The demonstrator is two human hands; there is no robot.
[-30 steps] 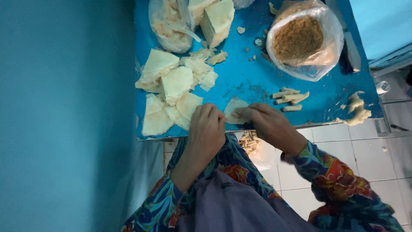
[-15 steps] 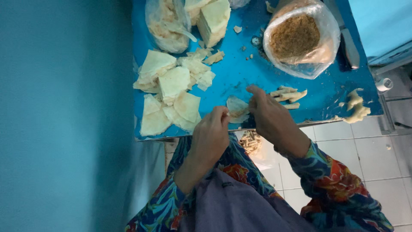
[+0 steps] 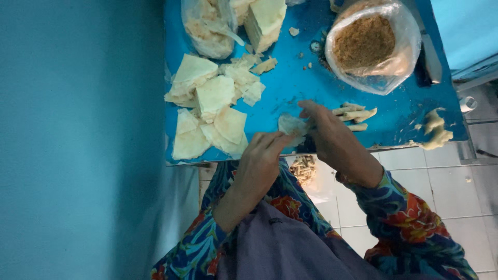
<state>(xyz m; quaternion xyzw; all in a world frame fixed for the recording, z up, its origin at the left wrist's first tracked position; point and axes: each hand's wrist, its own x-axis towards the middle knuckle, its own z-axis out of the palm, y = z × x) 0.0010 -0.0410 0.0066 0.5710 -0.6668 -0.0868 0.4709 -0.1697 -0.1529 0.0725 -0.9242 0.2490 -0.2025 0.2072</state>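
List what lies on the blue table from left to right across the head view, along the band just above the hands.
Stack of pale triangular wrapper sheets → thin pale wrapper piece pinched by left hand and right hand → small pale rolled sticks → pale dough lump.

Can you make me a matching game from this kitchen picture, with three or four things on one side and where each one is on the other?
Things:
1. bag of brown filling
2. pile of pale wrappers
3. finished rolls
4. single wrapper

Places:
A. held between the left hand and right hand
B. far right part of the blue table
C. just beyond the right hand's fingers
D. left part of the table

Pairs: 1-B, 2-D, 3-C, 4-A
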